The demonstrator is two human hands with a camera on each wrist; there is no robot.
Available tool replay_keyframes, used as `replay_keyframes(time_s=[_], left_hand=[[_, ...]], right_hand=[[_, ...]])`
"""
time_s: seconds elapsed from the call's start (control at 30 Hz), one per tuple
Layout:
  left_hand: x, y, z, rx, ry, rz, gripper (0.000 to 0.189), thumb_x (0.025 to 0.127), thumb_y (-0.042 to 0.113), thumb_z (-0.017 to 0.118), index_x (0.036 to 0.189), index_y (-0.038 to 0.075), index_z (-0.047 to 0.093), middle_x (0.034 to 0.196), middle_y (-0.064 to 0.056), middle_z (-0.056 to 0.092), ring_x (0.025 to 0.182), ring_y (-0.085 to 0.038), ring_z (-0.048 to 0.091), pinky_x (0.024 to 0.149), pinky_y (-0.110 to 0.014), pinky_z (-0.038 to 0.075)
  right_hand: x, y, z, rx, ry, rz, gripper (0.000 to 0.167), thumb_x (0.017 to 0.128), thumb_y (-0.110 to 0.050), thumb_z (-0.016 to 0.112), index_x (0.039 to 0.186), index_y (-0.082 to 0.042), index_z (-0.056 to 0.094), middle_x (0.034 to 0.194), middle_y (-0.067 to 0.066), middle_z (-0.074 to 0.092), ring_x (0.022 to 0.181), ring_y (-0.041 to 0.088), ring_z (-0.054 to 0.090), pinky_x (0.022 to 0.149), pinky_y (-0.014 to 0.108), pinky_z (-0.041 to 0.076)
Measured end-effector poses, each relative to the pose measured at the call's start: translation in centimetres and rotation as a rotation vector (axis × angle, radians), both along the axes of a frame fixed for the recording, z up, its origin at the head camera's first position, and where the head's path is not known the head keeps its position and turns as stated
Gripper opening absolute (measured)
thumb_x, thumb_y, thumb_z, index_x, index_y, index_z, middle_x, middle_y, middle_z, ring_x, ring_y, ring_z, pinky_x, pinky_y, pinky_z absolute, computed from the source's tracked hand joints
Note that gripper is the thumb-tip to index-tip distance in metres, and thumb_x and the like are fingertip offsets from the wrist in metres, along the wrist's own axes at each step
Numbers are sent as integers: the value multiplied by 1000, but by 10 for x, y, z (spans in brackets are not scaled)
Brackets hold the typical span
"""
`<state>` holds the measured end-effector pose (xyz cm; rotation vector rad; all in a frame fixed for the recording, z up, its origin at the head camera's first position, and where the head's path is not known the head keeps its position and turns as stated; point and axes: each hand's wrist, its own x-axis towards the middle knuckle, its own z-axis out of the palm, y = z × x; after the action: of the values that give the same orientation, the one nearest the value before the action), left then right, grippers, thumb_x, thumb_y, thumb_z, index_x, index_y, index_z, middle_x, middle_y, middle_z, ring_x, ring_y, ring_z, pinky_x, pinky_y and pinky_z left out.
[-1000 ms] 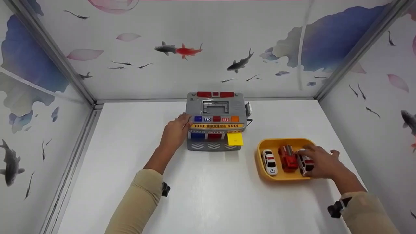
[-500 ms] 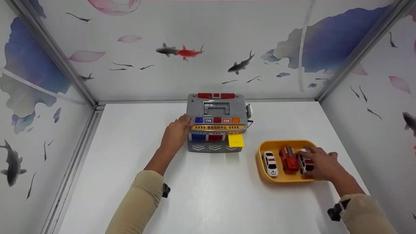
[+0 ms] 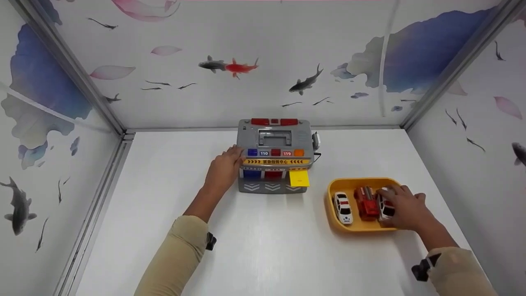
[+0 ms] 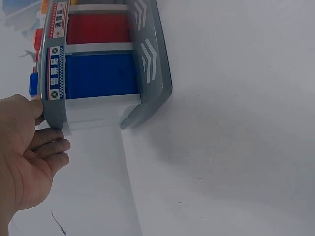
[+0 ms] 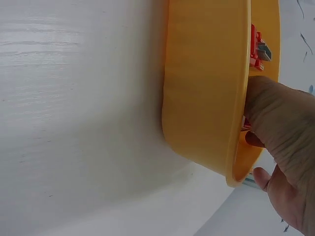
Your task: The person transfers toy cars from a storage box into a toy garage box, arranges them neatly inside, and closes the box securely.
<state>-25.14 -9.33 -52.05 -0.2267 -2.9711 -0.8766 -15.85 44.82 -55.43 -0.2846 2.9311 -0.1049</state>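
My left hand (image 3: 222, 170) holds the left front corner of a grey toy garage (image 3: 246, 137); in the left wrist view its thumb lies at the front edge, the fingers along the side. Blue (image 4: 101, 73) and red (image 4: 98, 29) doors show on the garage's front. On the right, my right hand (image 3: 407, 207) reaches into a yellow tray (image 3: 357, 227) and grips a white toy car (image 3: 386, 207) with dark windows, its fingers covering part of it. Beside that car lie a red toy fire truck (image 3: 367, 203) and a white toy police car (image 3: 342, 207).
A yellow flap (image 3: 299, 179) sticks out from the garage's right front. A white handset-like piece (image 3: 316, 140) hangs on its right side. Garage and tray stand on a white table (image 3: 263, 242), with fish-patterned panels (image 3: 263, 90) behind and at both sides.
The right fingers have closed in slightly around the white car in the tray. The left hand stays at the garage. The whole head view has shifted a little.
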Motion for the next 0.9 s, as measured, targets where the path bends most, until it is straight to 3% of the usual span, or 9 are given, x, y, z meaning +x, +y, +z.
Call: replay_keyframes(time_s=[0.17, 0.4, 0.63, 0.9], left_hand=[[1, 0, 0, -2, 0, -7, 50, 118, 38, 54, 161, 13, 59, 169, -12, 53, 159, -30, 52, 134, -49, 40], [0, 0, 0, -20, 30, -17, 49, 118, 39, 53, 159, 12, 61, 168, -13, 55, 158, -30, 53, 135, -47, 38], [1, -2, -2, -16, 22, -20, 50, 119, 39, 53, 159, 11, 60, 167, -13, 55, 158, -30, 53, 135, -47, 39], [0, -2, -2, -8, 35, -29, 49, 118, 36, 55, 158, 9, 61, 167, -14, 55, 157, -31, 53, 134, -47, 40]], right_hand=[[4, 2, 5, -14, 25, 0, 97, 79, -45, 99, 159, -11, 56, 163, 28, 47, 142, 54, 44, 99, 85, 40], [3, -5, 25, -19, 62, 18, 90, 81, -37, 94, 158, -12, 56, 162, 26, 46, 144, 54, 41, 100, 87, 39], [1, -23, 44, -46, 97, 31, 91, 81, -32, 93, 160, -15, 52, 165, 22, 42, 147, 53, 38, 103, 87, 37], [0, -52, 57, -99, 153, 105, 86, 81, -30, 91, 157, -16, 56, 163, 21, 46, 144, 49, 43, 98, 79, 38]])
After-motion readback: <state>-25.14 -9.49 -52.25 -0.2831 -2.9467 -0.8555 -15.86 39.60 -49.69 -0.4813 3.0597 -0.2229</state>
